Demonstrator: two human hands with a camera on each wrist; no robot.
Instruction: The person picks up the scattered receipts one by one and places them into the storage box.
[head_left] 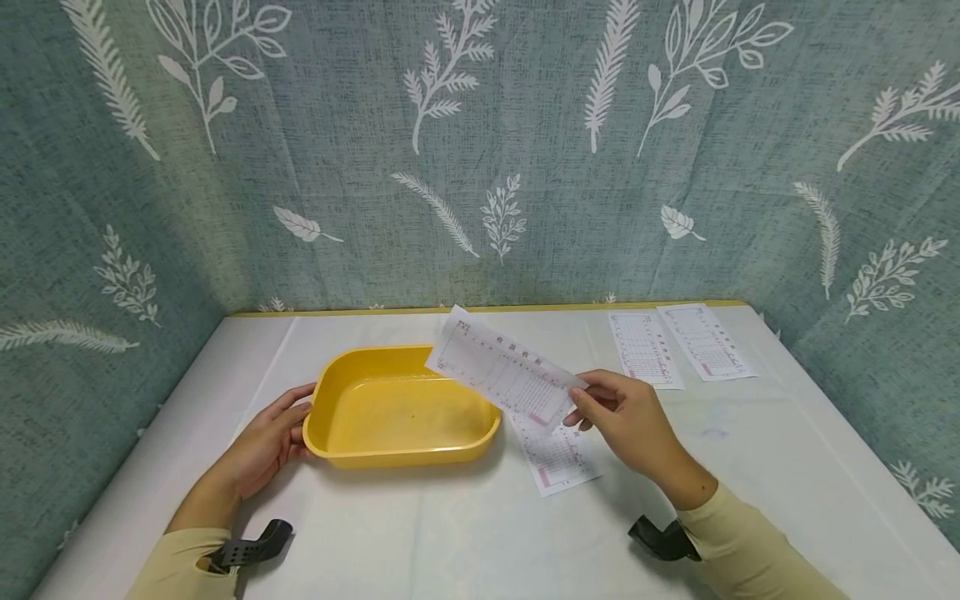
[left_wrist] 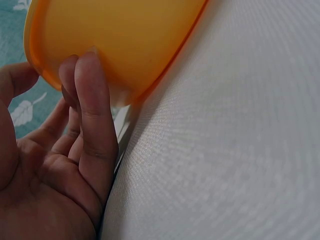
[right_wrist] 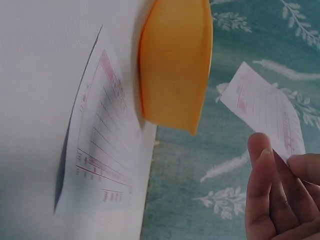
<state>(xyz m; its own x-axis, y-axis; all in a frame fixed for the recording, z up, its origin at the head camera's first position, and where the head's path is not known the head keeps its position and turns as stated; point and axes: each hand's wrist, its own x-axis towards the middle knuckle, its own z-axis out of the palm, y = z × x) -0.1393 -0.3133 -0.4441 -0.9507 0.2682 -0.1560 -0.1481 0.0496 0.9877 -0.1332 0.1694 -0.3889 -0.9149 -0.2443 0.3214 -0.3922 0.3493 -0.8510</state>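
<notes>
My right hand pinches a printed receipt slip by its right end, between thumb and fingers. The slip is raised and slants over the right rim of a yellow plastic basin. Beneath it, a second slip lies on the table, partly covered in the head view; the right wrist view shows more of this lower slip. My left hand rests against the basin's left end. In the left wrist view its loosely bent fingers touch the outer wall, and none visibly wraps over the rim.
Two more printed slips, a nearer one and a farther right one, lie at the table's back right. A white cloth covers the table. Green leaf-patterned fabric rises behind and at both sides.
</notes>
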